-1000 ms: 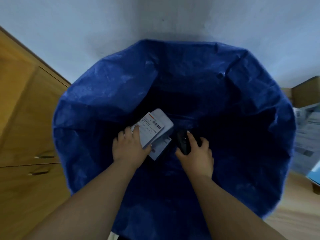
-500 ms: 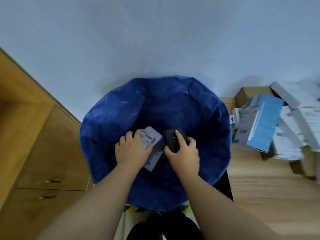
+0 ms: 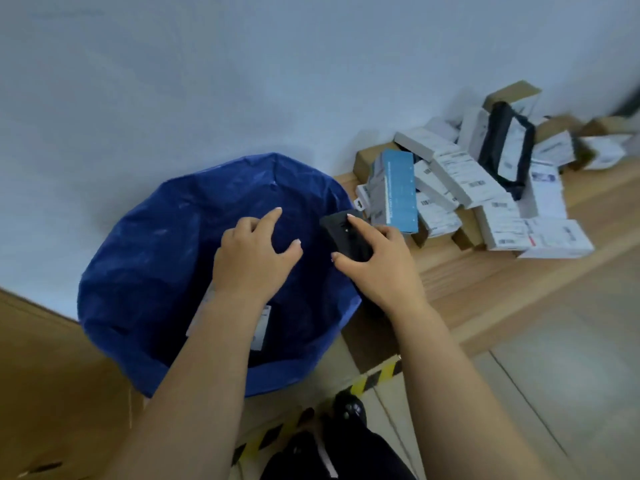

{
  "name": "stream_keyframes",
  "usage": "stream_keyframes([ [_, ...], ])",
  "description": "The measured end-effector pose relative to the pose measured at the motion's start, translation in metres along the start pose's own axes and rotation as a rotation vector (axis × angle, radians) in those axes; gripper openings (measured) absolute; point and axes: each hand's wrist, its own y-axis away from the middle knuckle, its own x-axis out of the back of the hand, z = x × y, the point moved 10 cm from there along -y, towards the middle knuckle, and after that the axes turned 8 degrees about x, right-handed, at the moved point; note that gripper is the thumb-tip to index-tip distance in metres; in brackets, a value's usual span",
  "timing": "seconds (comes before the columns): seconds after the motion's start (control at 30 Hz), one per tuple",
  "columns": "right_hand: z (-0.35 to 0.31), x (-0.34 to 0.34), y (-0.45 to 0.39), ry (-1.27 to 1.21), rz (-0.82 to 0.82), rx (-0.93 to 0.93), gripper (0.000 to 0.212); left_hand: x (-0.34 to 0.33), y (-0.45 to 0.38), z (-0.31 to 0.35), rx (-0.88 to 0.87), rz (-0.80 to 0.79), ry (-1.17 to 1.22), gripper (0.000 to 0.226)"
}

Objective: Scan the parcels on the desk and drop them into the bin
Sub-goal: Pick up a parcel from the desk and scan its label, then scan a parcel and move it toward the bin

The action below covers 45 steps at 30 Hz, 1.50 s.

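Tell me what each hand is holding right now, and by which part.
The left hand holds nothing, fingers spread above the blue bin. The right hand grips the black scanner around its lower body, index finger lying along its top.

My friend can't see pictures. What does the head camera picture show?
A person's empty left hand hovers open over a blue bin while the right hand holds a black scanner. A parcel lies inside; more parcels are piled on the wooden desk.
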Motion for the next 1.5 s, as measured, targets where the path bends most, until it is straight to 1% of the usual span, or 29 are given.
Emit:
stream_keyframes([
  [0.07,0.015,0.027,0.013,0.013,0.052,-0.05,0.069,-0.006,0.008,0.033,-0.108,-0.034,0.03,0.065],
  [0.2,0.05,0.088,0.043,0.055,0.191,-0.142,0.07,-0.022,0.023,0.092,-0.236,-0.079,0.031,0.064],
  [0.33,0.088,0.156,0.082,0.002,0.367,-0.222,0.068,-0.045,0.041,0.163,-0.373,-0.142,0.016,0.065],
  [0.47,0.13,0.219,0.124,0.004,0.51,-0.309,0.067,-0.077,0.071,0.239,-0.512,-0.208,0.017,0.064],
  [0.6,0.178,0.276,0.162,-0.006,0.601,-0.362,0.067,-0.122,0.11,0.306,-0.598,-0.297,0.063,0.063],
  [0.77,0.243,0.353,0.196,-0.023,0.667,-0.387,0.066,-0.179,0.154,0.394,-0.641,-0.32,0.065,0.063],
  [0.97,0.314,0.446,0.211,-0.005,0.68,-0.36,0.067,-0.237,0.202,0.513,-0.656,-0.275,0.092,0.067],
  [1.03,0.339,0.473,0.218,0.006,0.687,-0.371,0.066,-0.254,0.216,0.543,-0.657,-0.264,0.086,0.066],
  [1.17,0.388,0.513,0.224,-0.008,0.702,-0.405,0.066,-0.29,0.23,0.593,-0.667,-0.293,0.095,0.065],
  [1.33,0.447,0.56,0.196,-0.046,0.727,-0.429,0.066,-0.336,0.22,0.669,-0.7,-0.312,0.068,0.066],
  [1.5,0.503,0.618,0.127,-0.036,0.726,-0.429,0.066,-0.383,0.175,0.755,-0.685,-0.3,0.072,0.068],
])
